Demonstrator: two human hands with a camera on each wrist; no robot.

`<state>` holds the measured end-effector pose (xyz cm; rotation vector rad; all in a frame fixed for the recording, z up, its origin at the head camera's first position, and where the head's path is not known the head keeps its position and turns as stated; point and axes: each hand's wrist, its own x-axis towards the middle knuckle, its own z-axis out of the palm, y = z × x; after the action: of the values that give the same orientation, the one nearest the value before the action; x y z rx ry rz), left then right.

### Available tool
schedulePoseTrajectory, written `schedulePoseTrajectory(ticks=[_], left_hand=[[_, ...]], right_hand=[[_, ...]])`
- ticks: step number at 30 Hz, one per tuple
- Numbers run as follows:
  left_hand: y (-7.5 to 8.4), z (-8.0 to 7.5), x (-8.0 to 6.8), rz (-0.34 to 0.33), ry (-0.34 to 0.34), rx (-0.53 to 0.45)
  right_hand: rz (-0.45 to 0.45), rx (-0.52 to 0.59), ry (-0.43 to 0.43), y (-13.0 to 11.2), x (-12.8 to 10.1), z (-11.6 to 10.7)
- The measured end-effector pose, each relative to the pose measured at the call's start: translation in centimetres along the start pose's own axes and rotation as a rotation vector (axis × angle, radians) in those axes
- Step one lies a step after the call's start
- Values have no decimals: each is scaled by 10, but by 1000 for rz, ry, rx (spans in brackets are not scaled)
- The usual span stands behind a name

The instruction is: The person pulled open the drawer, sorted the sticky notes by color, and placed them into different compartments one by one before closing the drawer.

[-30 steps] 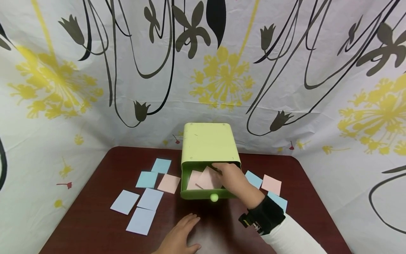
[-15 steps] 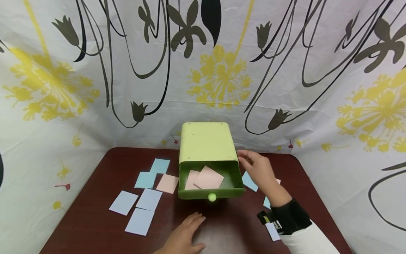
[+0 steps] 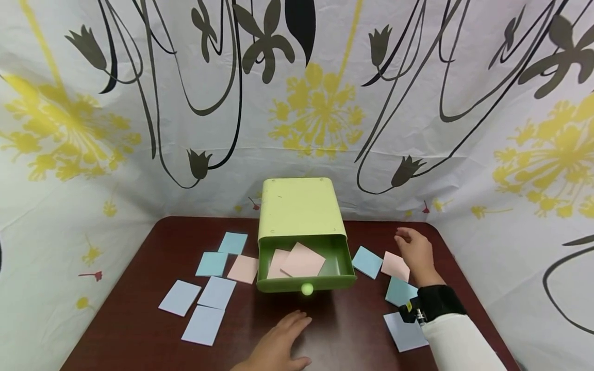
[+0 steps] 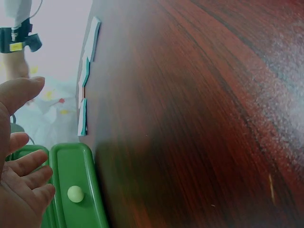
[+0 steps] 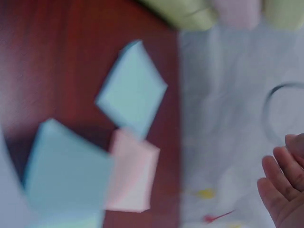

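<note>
A light green box stands at the back of the table with its green drawer pulled out. Two pink sticky note pads lie overlapping on the left side of the drawer. My right hand hovers beside the pink sticky note pad on the right, its fingers loosely bent with nothing in them. In the right wrist view that hand is likewise bare. My left hand, fingers extended, is in front of the drawer knob and holds nothing.
Blue, teal and lavender pads lie on the table's right side. To the left are two blue pads, a pink pad and several lavender pads. A patterned cloth hangs behind the table.
My right hand has come out of the drawer and swung right, past the box, to above the right-hand pads. Both pink pads stay in the drawer. My left hand has barely shifted.
</note>
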<state>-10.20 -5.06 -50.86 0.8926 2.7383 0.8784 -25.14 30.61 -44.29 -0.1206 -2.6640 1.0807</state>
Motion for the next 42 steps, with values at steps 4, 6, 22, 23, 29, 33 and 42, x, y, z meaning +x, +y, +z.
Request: schedulePoseTrajectory(ticks=[4,6,22,23,29,33,42], left_hand=[[0,1,1,-15,3,21],[0,2,1,-25,1,27],[-9,9,-1,-69,-62,30],[-10,9,-1,-77,-69,24],[-14,11,-1,-88,-63,20],[-17,12,-1,-76,-56,20],[-19,14,-2,-51,-22,58]], right_hand=[[69,-31,-25,30,2,9],[92,-56,-42,43,1,13],[74,-294,-332,82,11,29],[72,-313,-348,82,13,30],[75,-385,-412,84,17,37],[81,-399,-430,86,17,40],[104,-438,-438,85,17,38]])
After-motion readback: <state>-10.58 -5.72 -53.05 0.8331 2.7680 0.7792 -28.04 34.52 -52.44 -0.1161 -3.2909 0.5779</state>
